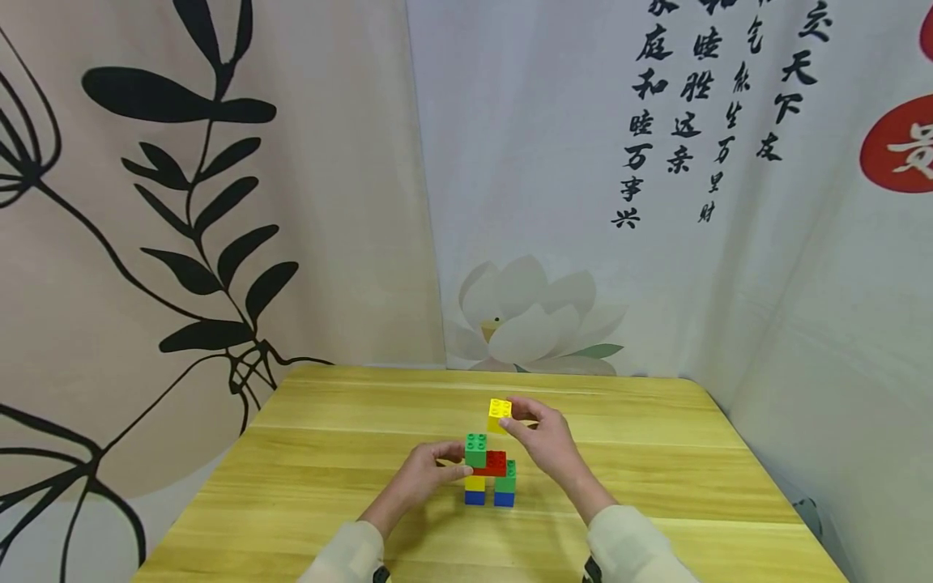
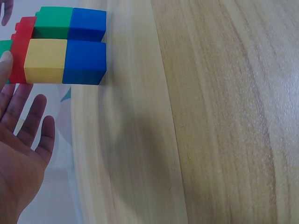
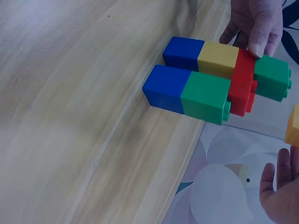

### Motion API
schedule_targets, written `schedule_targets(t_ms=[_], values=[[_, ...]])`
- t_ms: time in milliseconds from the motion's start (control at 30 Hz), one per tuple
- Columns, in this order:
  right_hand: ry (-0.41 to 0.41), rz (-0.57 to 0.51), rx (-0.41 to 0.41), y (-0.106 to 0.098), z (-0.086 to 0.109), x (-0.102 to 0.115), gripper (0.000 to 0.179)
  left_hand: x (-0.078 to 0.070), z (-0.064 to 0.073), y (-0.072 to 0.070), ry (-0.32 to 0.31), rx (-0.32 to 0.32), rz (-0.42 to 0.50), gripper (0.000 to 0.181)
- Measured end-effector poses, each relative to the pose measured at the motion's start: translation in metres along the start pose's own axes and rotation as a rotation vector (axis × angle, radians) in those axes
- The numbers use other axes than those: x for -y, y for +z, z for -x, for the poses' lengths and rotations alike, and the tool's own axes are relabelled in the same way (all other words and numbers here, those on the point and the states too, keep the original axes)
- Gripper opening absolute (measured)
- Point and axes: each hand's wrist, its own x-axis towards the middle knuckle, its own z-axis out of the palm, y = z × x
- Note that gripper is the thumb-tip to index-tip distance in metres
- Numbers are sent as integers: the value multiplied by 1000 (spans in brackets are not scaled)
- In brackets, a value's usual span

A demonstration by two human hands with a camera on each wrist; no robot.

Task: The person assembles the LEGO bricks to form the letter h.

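A small structure of toy building blocks stands on the table. Its left stack has a blue block (image 2: 84,63), a yellow block (image 2: 45,60), a flat red block (image 1: 496,465) and a green block (image 1: 475,459) on top. Beside it is a second stack, a blue block (image 3: 166,88) under a green block (image 3: 205,95) with exposed studs; the red one reaches toward it. My left hand (image 1: 424,471) pinches the left stack around the red-green seam, thumb in front. Above the structure, my right hand (image 1: 547,441) pinches another yellow block (image 1: 499,416) between thumb and fingers.
The wooden table (image 1: 328,453) extends around the blocks on all sides. Behind its far edge hangs a printed curtain (image 1: 350,202) with plant motifs and dark characters.
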Motion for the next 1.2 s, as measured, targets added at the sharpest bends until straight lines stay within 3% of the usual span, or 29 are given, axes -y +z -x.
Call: schedule_targets(t_ms=[967,1200], values=[[-55,9,199,14,2,5,43,1,-1,0,5,2,-14,37],[-59,65,217,12,1,6,44,1,0,0,7,8,-14,36]])
